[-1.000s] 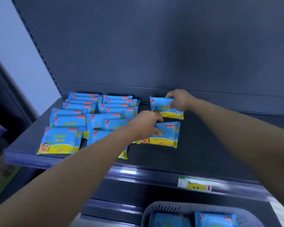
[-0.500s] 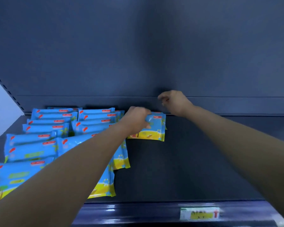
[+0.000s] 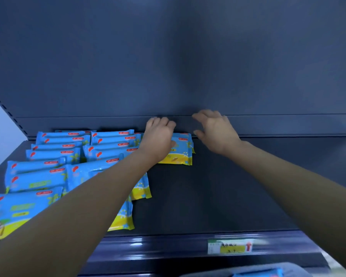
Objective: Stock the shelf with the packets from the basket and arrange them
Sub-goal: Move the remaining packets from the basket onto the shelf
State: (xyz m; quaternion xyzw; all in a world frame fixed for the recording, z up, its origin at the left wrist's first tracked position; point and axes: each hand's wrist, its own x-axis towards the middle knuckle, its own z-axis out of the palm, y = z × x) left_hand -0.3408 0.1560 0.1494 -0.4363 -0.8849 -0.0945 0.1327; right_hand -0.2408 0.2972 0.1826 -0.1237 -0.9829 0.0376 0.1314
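Observation:
Blue and yellow packets [image 3: 58, 156] lie in overlapping rows on the left half of the dark shelf [image 3: 238, 186]. One more packet [image 3: 180, 151] lies at the back, just right of those rows, close to the rear wall. My left hand [image 3: 158, 138] lies on its left part, fingers curled over its far edge. My right hand [image 3: 215, 130] hovers just right of that packet with fingers spread, holding nothing. The grey basket [image 3: 246, 269] shows at the bottom edge with a blue packet [image 3: 266, 274] inside.
The right half of the shelf holds nothing. A price label [image 3: 230, 246] sits on the shelf's front rail. The dark back panel [image 3: 188, 66] rises straight behind the packets. A pale wall [image 3: 0, 124] shows at far left.
My left hand has slid its packet back to the rear wall, over the spot of the right hand's packet. My right hand has let go and opened beside it. The view moved closer.

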